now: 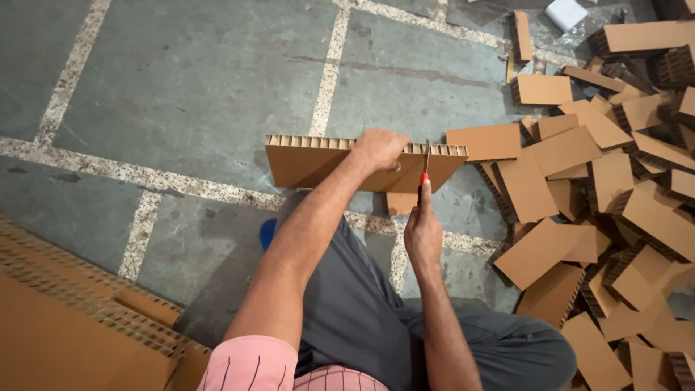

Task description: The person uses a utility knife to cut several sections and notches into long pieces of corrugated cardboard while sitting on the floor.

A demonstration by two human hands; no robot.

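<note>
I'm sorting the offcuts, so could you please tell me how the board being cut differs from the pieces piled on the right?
The board is one long strip standing on edge, its honeycomb core facing up; the pieces are short and lie mostly flat, overlapping in a heap. The left hand holds the board upright while the right hand works a red-handled knife into it; nothing touches the pieces. Both are the same brown honeycomb cardboard.

Short pink sleeve (250, 366) with thin dark grid lines covers the upper arm. Dark grey trousers (362, 311) cover the legs. Both forearms are bare.
</note>
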